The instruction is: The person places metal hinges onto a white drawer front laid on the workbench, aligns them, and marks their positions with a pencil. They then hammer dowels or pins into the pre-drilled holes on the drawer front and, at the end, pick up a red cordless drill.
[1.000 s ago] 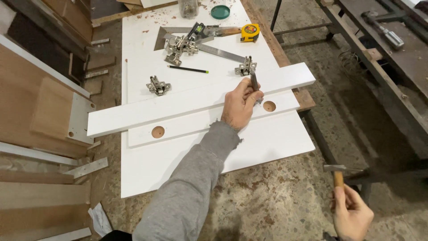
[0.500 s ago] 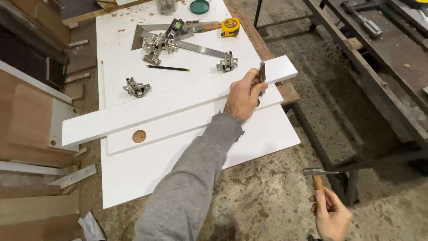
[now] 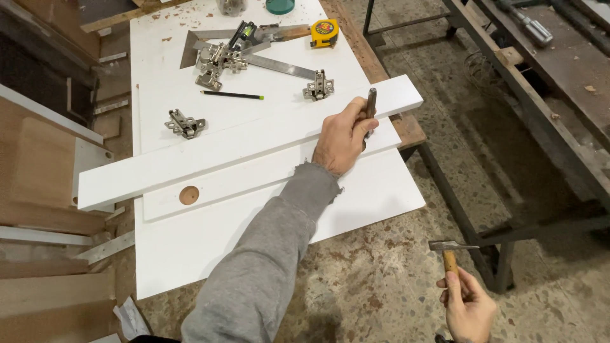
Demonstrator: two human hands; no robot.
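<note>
While my left hand (image 3: 343,136) clamps a dark metal punch (image 3: 370,105) upright on the long white board (image 3: 254,143), my right hand (image 3: 469,311) grips a wooden-handled hammer (image 3: 451,254) well off that board.

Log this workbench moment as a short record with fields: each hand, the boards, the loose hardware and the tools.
left hand: grips a dark metal punch upright on the white boards
right hand: holds a wooden-handled hammer low, off the bench
boards: long white strip lying over a strip with a round hole
hardware: metal hinges scattered
tools: pencil, steel square, yellow tape measure
</note>
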